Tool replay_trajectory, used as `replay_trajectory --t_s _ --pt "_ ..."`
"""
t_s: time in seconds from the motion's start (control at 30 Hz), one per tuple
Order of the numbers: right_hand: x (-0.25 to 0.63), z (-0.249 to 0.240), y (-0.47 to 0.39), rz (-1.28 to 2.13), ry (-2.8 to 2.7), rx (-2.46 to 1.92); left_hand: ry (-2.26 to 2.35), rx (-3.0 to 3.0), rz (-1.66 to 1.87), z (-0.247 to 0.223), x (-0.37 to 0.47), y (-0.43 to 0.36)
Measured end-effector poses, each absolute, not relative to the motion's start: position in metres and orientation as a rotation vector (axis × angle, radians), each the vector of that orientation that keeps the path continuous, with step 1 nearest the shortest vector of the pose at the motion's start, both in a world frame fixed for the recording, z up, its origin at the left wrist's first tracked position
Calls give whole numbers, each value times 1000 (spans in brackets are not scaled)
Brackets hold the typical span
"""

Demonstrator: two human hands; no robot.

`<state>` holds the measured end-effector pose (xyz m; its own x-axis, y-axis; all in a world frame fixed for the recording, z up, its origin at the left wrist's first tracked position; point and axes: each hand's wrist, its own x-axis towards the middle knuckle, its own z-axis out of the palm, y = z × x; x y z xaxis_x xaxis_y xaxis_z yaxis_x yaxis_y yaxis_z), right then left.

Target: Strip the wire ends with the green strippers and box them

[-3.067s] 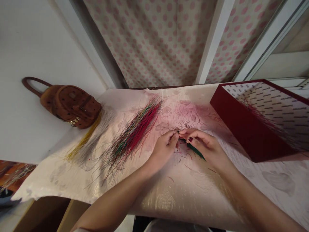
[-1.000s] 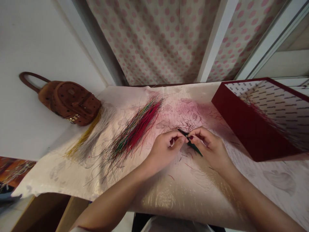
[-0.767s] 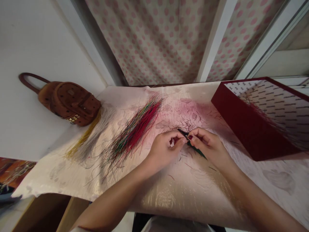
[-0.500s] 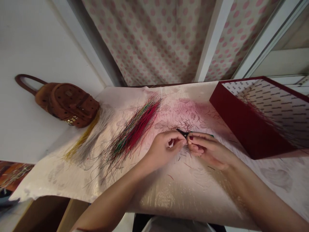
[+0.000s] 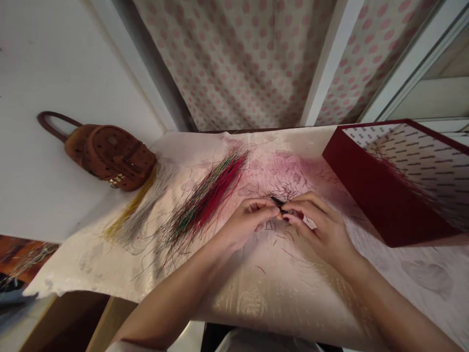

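My left hand (image 5: pixel 252 218) and my right hand (image 5: pixel 315 222) meet over the table, fingertips almost touching. A small black tool (image 5: pixel 279 202), its tip pointing up and left, is at the fingertips of my right hand. The fingers of my left hand are pinched together; what they hold is too small to make out. Short dark clippings (image 5: pixel 284 189) lie scattered just beyond and below the hands. Left of my left hand rests a bundle of red, green and dark strands (image 5: pixel 216 188). Grey strands (image 5: pixel 146 210) and yellow strands (image 5: pixel 128 208) lie farther left.
A brown bag (image 5: pixel 112 155) leans at the back left by the white wall. On the right stands a dark red box (image 5: pixel 362 195) with strands inside. The table (image 5: pixel 234 288) has a pale patterned cover. A dotted curtain (image 5: pixel 249 63) hangs behind it.
My right hand has turned, and its fingers are more arched around the black tool. Both hands remain close together. The whole view has shifted slightly, with the bag and box appearing farther right.
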<state>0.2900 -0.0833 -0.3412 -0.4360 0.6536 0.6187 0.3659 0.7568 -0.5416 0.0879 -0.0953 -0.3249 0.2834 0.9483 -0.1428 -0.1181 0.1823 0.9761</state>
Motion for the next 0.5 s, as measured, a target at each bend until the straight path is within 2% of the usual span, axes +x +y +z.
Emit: replay_trajectory --t_s 0.33,0.5 --pt "287 -339 -84 416 -2083 -747 999 1252 970 -320 91 -98" --pt "285 -341 -84 602 -2012 -851 1068 1489 973 -322 90 -98"
